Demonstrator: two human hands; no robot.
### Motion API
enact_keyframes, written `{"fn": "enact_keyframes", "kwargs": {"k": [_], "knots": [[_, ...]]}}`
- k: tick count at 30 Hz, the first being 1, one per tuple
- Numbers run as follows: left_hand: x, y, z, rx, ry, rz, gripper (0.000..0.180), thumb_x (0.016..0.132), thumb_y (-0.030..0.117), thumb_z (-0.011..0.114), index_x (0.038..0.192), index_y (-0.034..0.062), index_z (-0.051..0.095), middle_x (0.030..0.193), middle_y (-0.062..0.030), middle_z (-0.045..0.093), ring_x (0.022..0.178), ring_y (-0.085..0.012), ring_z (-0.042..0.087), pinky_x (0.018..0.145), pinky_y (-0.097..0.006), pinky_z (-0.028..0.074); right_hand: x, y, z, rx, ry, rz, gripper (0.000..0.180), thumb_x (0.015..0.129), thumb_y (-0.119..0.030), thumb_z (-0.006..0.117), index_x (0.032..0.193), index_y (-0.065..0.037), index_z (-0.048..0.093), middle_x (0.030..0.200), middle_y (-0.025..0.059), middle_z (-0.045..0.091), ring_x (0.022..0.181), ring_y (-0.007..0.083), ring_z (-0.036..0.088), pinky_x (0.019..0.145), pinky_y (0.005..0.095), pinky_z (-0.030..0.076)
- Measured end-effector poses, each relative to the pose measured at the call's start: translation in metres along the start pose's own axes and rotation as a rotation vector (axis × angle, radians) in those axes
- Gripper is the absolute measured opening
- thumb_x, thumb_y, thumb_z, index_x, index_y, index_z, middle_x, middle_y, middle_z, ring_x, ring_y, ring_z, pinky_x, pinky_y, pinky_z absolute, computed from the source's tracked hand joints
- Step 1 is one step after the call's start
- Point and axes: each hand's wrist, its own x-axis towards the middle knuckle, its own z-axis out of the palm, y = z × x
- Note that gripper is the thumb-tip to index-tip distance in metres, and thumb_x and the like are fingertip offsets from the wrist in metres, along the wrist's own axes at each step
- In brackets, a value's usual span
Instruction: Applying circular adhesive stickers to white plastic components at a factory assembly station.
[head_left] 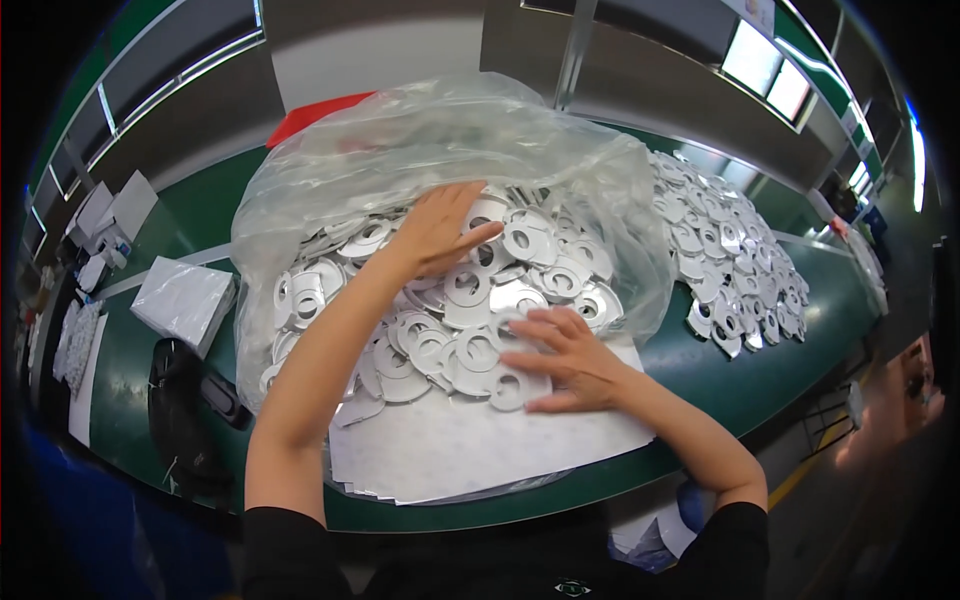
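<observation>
A heap of flat, silvery plates with round holes [467,287] spills from a large clear plastic bag [400,150]. Over the far part of the heap lies my left hand [440,232], fingers stretched and thumb apart, holding nothing that I can see. My right hand [570,362], slightly blurred, rests its spread fingers against the plates at the heap's near right edge. Beneath that edge is a stack of white paper sheets [480,450]. What lies under both palms is hidden.
More such plates [730,250] are piled on the green table [660,385] at the right. On the left are a wrapped white packet [183,300], a black pouch [180,420] and a small dark device [225,400]. Something red [310,115] shows behind the bag.
</observation>
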Motion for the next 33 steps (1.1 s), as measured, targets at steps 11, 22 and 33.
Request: {"fn": "enact_keyframes", "kwargs": {"k": [11, 22, 33], "knots": [[-0.125, 0.083, -0.047, 0.149, -0.447, 0.201, 0.06, 0.084, 0.053, 0.053, 0.137, 0.0261, 0.041, 0.147, -0.0096, 0.028, 0.139, -0.0336, 0.016, 0.11, -0.057, 0.01, 0.071, 0.061, 0.0, -0.391, 0.173, 0.186, 0.06, 0.078, -0.046, 0.062, 0.133, -0.031, 0.044, 0.135, 0.0035, 0.043, 0.124, 0.0246, 0.039, 0.107, 0.0509, 0.018], [-0.093, 0.021, -0.022, 0.51, -0.312, 0.299, 0.054, 0.081, 0.031, 0.061, 0.133, 0.0287, 0.044, 0.147, 0.0033, 0.031, 0.139, -0.0257, 0.018, 0.11, -0.057, 0.014, 0.059, 0.035, -0.025, -0.097, 0.356, 0.231, 0.048, 0.079, -0.021, 0.067, 0.125, -0.017, 0.053, 0.127, 0.0087, 0.049, 0.118, 0.0278, 0.043, 0.1, 0.0429, 0.03], [-0.075, 0.031, -0.042, 0.149, -0.428, 0.182, 0.054, 0.069, 0.012, 0.06, 0.123, 0.0118, 0.053, 0.141, -0.0057, 0.04, 0.134, -0.0328, 0.028, 0.111, -0.056, 0.011, -0.014, 0.032, -0.017, -0.234, 0.13, 0.225, 0.062, 0.062, -0.039, 0.077, 0.119, -0.021, 0.058, 0.128, 0.005, 0.047, 0.12, 0.0281, 0.038, 0.1, 0.0421, 0.03]]}}
